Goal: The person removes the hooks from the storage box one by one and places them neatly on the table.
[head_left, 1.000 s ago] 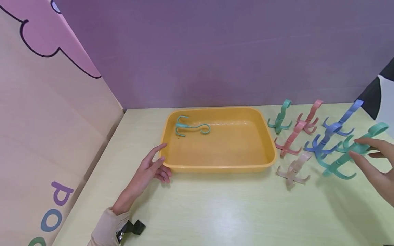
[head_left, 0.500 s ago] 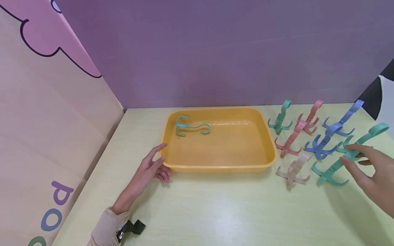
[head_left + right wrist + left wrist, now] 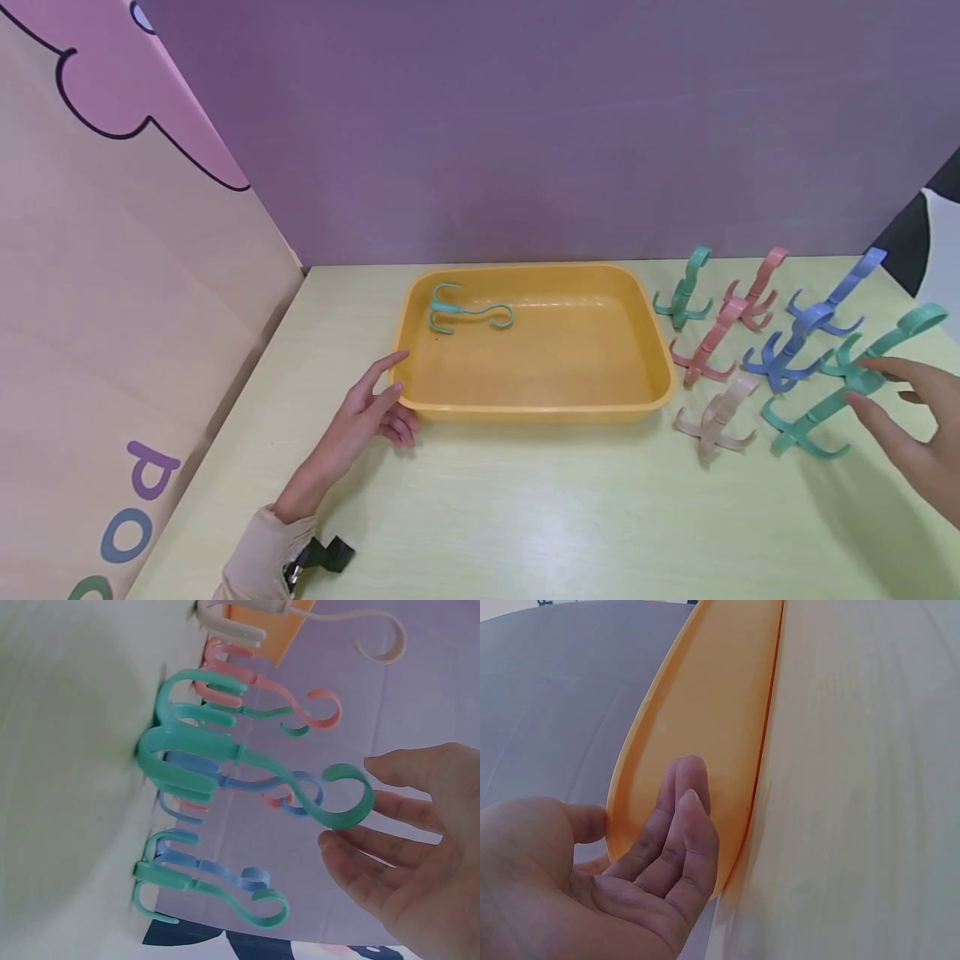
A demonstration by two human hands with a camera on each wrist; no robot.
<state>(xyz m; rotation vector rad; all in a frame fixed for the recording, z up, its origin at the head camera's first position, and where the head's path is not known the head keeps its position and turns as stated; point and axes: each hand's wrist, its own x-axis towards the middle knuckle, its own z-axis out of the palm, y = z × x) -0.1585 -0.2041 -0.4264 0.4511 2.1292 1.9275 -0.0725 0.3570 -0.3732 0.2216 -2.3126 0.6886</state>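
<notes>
Several claw hooks with curled tops stand on their prongs at the table's right side. My right hand point(image 3: 915, 417) is beside the nearest green claw hook point(image 3: 802, 429). In the right wrist view its thumb and fingers lie spread around that hook's curled end point(image 3: 352, 814), with gaps visible. A second green claw hook point(image 3: 903, 329) stands just behind. My left hand point(image 3: 363, 412) touches the left end of the orange tray point(image 3: 540, 411), its fingers loosely bent at the rim. Inside the tray lies a thin green claw hook point(image 3: 447, 308).
Near the tray's right end stand a beige claw hook point(image 3: 712, 425), a pink one point(image 3: 701, 358) and a blue one point(image 3: 780, 358). Farther back are another green hook point(image 3: 681, 300), pink hook point(image 3: 753, 300) and blue hook point(image 3: 840, 292). A purple panel point(image 3: 555, 133) rises behind the table.
The right hand brought the nearest green claw hook left and toward the near edge, down onto the table. Its fingers have since drawn back slightly to the right. The left hand stayed put.
</notes>
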